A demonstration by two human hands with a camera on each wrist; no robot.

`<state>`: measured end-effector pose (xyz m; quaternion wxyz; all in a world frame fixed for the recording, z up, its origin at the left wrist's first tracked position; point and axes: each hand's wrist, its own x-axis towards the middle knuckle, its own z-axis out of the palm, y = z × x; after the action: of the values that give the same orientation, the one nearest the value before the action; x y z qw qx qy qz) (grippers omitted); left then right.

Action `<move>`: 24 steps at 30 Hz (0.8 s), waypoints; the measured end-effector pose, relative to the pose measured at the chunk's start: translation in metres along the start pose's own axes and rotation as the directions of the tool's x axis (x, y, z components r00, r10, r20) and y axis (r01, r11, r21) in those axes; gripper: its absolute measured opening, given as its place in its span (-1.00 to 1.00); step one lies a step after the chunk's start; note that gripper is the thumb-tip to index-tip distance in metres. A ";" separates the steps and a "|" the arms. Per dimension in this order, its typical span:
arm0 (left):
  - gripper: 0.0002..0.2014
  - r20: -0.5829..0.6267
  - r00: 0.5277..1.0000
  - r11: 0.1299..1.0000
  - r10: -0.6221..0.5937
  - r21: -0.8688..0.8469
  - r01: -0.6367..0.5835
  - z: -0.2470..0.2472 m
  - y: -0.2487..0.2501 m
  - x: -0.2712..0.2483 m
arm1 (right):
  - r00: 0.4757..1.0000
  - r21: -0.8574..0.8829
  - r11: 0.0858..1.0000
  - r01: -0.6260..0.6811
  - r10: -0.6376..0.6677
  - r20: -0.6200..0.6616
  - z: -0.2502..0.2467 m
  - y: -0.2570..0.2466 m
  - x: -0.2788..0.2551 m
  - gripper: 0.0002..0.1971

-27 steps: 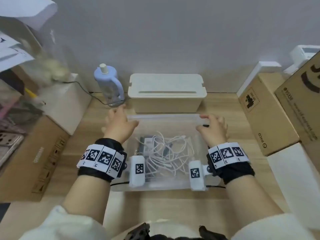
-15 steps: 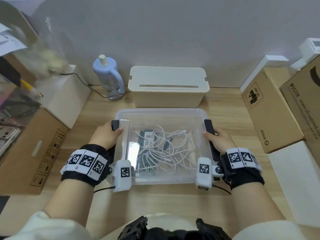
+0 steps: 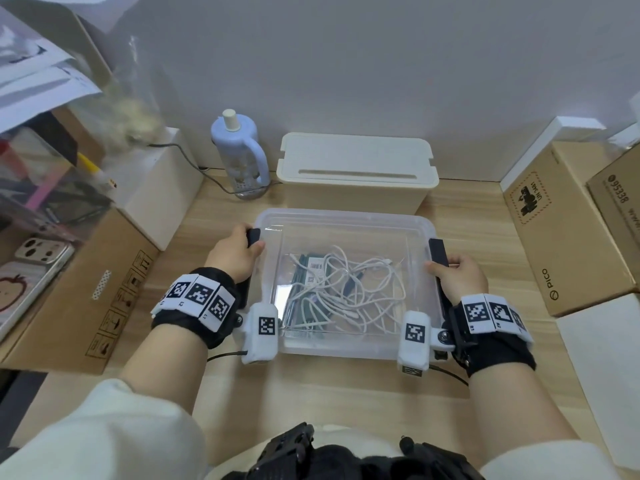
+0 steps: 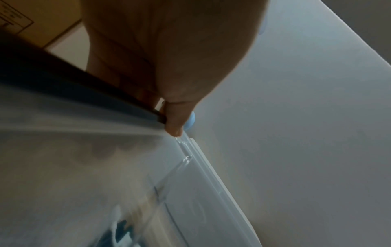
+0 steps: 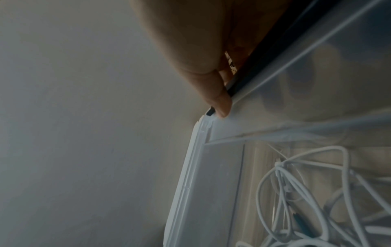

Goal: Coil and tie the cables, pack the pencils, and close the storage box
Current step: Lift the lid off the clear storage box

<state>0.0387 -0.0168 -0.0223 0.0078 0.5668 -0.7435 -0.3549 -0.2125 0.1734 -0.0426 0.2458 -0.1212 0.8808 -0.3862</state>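
Note:
The clear storage box (image 3: pixel 346 216) stands on the wooden table with its transparent lid (image 4: pixel 190 200) on. Inside lie tangled white cables (image 3: pixel 360 289) and a green pencil pack (image 3: pixel 304 282). My left hand (image 3: pixel 235 254) grips the black left latch (image 3: pixel 254 235), the thumb (image 4: pixel 173 120) pressing at the lid's edge. My right hand (image 3: pixel 457 275) grips the black right latch (image 3: pixel 438 252); its thumb (image 5: pixel 220 103) sits on the latch's (image 5: pixel 264 61) end, and the cables (image 5: pixel 296 183) show through the lid.
A cream box with a slotted lid (image 3: pixel 356 168) and a pale blue bottle (image 3: pixel 239 150) stand just behind. Cardboard boxes (image 3: pixel 561 230) crowd the right side. On the left are a cardboard box (image 3: pixel 86 289), a white box (image 3: pixel 156 181) and phone cases (image 3: pixel 34 271).
Both hands have left the lid's far corners and moved back to the side latches, which they now grip. The lid has settled flat on the box.

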 end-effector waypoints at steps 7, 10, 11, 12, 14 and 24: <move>-0.72 0.156 0.975 0.975 -0.159 -0.128 0.180 -0.005 -0.023 0.005 | 1.000 -0.028 1.000 -0.003 0.004 0.014 0.001 -0.001 0.003 -0.69; -0.67 0.065 0.987 0.980 -0.145 -0.130 0.152 -0.008 -0.019 0.004 | 1.000 -0.037 0.999 -0.005 0.005 0.012 0.001 -0.002 0.002 -0.70; -0.64 0.011 0.992 0.985 -0.129 -0.115 0.130 -0.010 -0.013 0.002 | 1.000 -0.042 0.999 -0.003 0.004 0.009 0.001 -0.002 0.001 -0.70; -0.61 0.002 0.992 0.985 -0.125 -0.120 0.125 -0.012 -0.007 -0.001 | 1.000 -0.059 0.998 0.002 -0.002 0.004 0.001 -0.003 -0.001 -0.71; -0.53 0.113 0.985 0.982 -0.130 -0.121 0.144 -0.009 0.006 -0.006 | 1.000 -0.164 0.986 0.029 -0.030 -0.007 -0.002 -0.007 -0.003 -0.75; -0.42 0.157 0.973 0.983 -0.170 0.094 0.157 -0.002 0.017 -0.006 | 0.989 -0.367 0.930 0.031 0.025 0.148 -0.021 -0.003 0.010 -0.73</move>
<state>0.0274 -0.0107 -0.0086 -0.1055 0.5948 -0.7061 -0.3695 -0.2317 0.1804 -0.0315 0.2836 -0.1954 0.9163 -0.2044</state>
